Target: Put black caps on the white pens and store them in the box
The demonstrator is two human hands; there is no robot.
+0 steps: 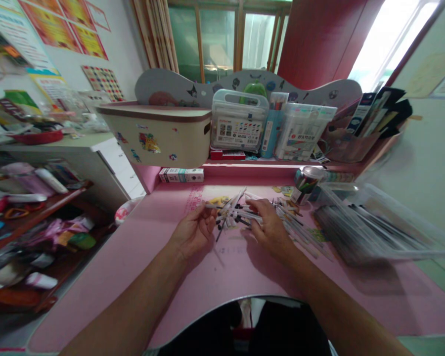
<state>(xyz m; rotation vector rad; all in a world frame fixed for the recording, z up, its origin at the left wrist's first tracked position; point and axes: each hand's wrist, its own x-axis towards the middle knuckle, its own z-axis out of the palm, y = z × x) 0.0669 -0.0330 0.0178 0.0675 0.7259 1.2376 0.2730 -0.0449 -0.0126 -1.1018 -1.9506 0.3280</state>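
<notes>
A loose heap of white and black marker pens (241, 210) lies on the pink desk (141, 257) between my hands. My left hand (193, 230) is closed, pinching one white pen that points right toward the heap. My right hand (269, 225) rests palm down on the heap, fingers curled over several pens. More pens (300, 232) trail off to the right of my right hand.
A clear plastic box (378, 227) holding rows of pens stands at the right. A small metal tin (306, 184) sits behind the heap. A cream storage box (159, 133), marker cases (239, 121) and a small carton (181, 174) line the back shelf. Cluttered shelves (33, 212) stand left.
</notes>
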